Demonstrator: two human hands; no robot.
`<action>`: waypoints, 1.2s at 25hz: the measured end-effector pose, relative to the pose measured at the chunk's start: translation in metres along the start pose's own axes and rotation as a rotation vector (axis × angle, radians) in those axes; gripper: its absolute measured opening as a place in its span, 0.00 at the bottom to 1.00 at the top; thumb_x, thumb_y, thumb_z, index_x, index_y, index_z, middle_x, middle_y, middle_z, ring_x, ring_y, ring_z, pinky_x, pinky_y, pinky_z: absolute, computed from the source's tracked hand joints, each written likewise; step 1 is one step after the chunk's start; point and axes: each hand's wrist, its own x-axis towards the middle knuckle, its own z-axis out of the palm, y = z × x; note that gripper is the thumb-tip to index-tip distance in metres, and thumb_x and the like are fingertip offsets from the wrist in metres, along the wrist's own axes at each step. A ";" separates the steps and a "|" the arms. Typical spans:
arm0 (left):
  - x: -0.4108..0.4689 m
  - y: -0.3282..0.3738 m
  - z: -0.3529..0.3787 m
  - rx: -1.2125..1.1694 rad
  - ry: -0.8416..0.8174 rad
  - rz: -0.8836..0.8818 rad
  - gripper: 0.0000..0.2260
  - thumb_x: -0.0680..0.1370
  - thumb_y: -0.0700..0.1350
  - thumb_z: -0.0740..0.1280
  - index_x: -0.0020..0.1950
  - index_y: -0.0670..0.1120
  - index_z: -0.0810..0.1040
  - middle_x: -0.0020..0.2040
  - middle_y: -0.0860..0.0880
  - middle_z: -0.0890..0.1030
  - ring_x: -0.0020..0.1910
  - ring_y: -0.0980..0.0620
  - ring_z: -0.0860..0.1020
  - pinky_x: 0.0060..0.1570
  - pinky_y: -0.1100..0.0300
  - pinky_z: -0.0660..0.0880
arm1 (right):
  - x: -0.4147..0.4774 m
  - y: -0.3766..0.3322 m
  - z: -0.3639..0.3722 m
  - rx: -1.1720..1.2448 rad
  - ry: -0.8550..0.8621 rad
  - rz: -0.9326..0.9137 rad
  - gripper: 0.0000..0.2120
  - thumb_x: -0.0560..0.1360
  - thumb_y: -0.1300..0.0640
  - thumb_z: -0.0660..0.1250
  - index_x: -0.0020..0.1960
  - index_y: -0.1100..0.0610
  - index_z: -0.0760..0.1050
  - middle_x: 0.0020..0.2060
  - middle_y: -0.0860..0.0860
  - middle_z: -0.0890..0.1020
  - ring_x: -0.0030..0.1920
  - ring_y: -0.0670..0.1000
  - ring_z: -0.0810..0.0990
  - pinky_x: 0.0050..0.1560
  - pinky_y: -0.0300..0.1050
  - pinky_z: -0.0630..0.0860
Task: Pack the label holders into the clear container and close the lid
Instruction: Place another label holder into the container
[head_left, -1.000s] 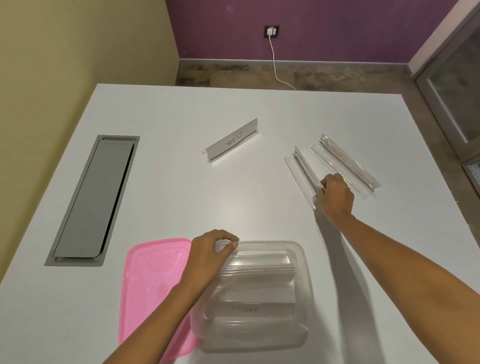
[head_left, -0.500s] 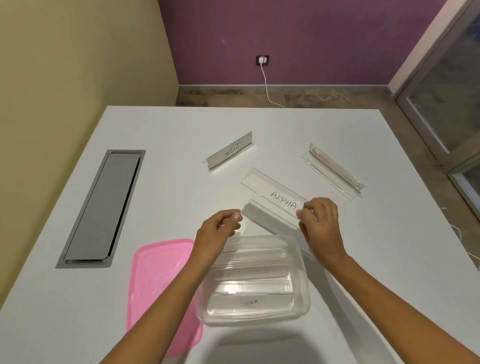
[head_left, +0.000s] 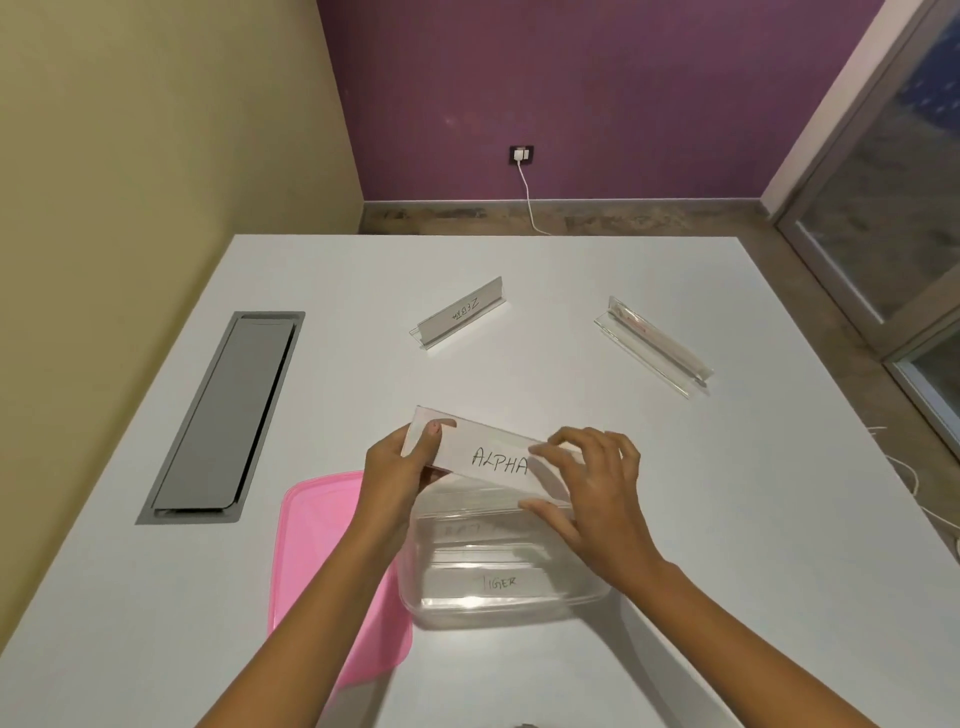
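Overhead, head view: left hand (head_left: 397, 470) and right hand (head_left: 597, 493) each pinch an end of the ALPHA label holder (head_left: 488, 457), held just above the clear container (head_left: 498, 597). Pink lid (head_left: 322, 545) lies beside it, off.

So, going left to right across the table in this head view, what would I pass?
Grey floor-box cover → pink lid → clear container → the far-right label holder.
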 end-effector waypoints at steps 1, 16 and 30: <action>-0.003 -0.002 -0.003 0.007 -0.008 0.011 0.08 0.78 0.46 0.65 0.49 0.45 0.83 0.43 0.44 0.85 0.41 0.45 0.82 0.48 0.51 0.79 | 0.002 -0.001 -0.003 0.051 -0.088 0.046 0.26 0.72 0.37 0.65 0.65 0.48 0.68 0.59 0.49 0.75 0.61 0.50 0.69 0.67 0.53 0.60; -0.027 -0.046 -0.033 0.358 0.365 0.179 0.07 0.78 0.45 0.64 0.53 0.49 0.80 0.50 0.51 0.83 0.50 0.52 0.79 0.46 0.67 0.72 | -0.009 0.003 -0.003 0.261 -0.799 0.198 0.27 0.71 0.46 0.71 0.67 0.47 0.67 0.64 0.43 0.74 0.63 0.48 0.72 0.60 0.48 0.72; -0.022 -0.064 -0.043 0.503 0.345 -0.015 0.11 0.74 0.37 0.67 0.52 0.50 0.84 0.56 0.45 0.83 0.41 0.40 0.83 0.49 0.48 0.80 | -0.023 -0.014 0.043 0.046 -0.970 0.015 0.23 0.74 0.54 0.70 0.67 0.54 0.69 0.63 0.54 0.76 0.63 0.57 0.74 0.57 0.51 0.72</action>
